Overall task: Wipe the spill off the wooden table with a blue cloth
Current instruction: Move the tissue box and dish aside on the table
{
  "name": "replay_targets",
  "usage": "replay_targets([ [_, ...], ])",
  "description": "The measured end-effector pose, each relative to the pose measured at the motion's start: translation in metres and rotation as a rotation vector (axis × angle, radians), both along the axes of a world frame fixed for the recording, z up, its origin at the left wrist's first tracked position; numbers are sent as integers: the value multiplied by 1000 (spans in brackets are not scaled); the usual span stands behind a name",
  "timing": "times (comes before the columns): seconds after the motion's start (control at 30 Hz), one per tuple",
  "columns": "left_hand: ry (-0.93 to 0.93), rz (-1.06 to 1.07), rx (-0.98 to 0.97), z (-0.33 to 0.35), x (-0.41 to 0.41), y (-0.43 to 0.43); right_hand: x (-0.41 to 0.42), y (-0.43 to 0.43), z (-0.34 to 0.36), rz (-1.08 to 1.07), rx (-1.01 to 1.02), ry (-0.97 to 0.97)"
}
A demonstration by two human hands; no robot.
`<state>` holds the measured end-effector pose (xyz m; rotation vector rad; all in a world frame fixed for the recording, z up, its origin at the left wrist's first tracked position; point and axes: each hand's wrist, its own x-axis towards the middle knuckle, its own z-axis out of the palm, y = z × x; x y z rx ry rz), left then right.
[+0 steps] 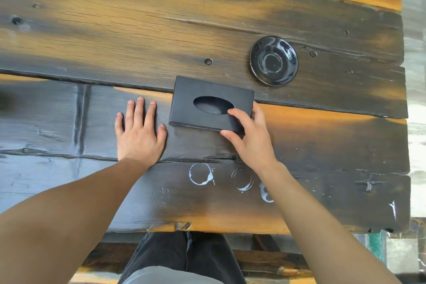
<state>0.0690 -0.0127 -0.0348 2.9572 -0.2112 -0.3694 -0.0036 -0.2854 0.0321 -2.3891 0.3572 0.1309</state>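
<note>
Hands (pixel 250 136) gripping matte black box (pixel 207 101), plank table (pixel 161 18)

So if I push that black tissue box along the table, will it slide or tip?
The black tissue box looks low and flat, so it should slide, not tip. Its straight edges suggest it is stiff. The oval slot looks dark and empty, so probably light.
</note>
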Motion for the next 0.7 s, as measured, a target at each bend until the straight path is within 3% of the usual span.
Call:
replay_targets([
  [0.4, 8, -4, 4, -2, 2, 2, 119, -14, 4, -22, -33, 53],
  [0.7, 11, -11, 20, -2, 2, 1, 150, -24, 1, -8, -28, 104],
])
